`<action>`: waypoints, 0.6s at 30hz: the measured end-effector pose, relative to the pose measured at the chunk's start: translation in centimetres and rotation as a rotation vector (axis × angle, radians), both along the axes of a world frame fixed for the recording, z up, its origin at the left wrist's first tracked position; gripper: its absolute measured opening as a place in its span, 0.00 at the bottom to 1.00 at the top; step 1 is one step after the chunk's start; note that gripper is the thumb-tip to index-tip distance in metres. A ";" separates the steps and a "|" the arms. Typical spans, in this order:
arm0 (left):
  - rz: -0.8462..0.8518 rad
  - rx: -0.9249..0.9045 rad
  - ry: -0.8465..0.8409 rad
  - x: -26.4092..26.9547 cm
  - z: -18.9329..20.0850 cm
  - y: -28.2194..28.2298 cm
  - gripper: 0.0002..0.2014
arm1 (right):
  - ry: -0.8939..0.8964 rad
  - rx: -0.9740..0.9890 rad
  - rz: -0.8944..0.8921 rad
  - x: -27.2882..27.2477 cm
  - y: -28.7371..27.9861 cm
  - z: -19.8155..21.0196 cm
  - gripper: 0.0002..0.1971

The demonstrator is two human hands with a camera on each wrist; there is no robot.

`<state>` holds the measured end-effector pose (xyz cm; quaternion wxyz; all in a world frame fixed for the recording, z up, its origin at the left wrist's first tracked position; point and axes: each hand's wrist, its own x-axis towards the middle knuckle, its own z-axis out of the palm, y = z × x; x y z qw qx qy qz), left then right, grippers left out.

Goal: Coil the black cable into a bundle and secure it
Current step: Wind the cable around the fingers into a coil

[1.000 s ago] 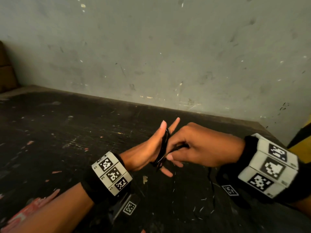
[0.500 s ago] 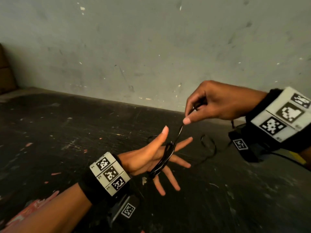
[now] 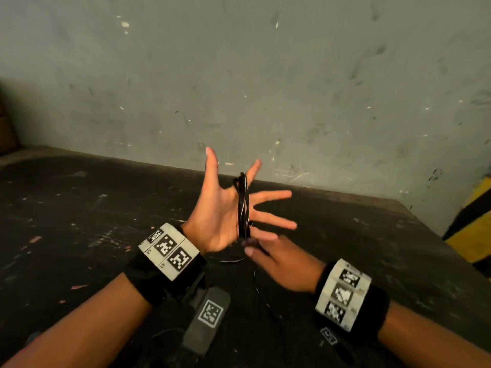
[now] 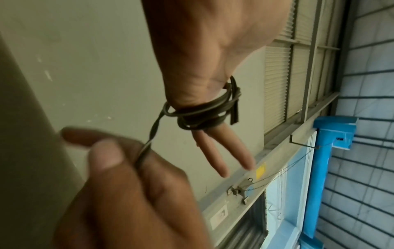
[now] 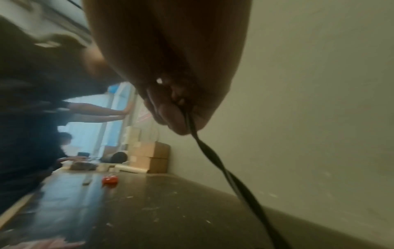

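Black cable [image 3: 243,205] wraps spread left hand [image 3: 220,208]; right hand [image 3: 281,264] pinches tail.

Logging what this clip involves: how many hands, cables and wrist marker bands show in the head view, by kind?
Hands: 2, left hand and right hand
Black cable: 1
Marker bands: 2, left band, right band
Total: 5

Black cable [image 3: 243,205], checkered wristbands [image 3: 168,251].

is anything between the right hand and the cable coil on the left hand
Nothing visible. The right hand already pinches the black cable just below the coil wound around the fingers of the open left hand; the strand runs straight between them.
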<state>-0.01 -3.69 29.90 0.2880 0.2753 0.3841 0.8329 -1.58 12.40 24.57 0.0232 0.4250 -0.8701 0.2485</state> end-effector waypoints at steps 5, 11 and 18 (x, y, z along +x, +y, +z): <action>0.270 -0.171 0.009 -1.5 0.1 -0.6 0.50 | 0.010 0.206 0.003 2.7 -1.5 1.4 0.10; 0.406 -0.468 0.107 -1.9 -2.1 -0.8 0.46 | 0.065 0.338 0.100 4.3 -1.2 7.3 0.10; 0.136 -0.649 0.162 -0.2 -3.4 -0.3 0.57 | 0.161 0.374 0.080 1.2 0.8 14.7 0.08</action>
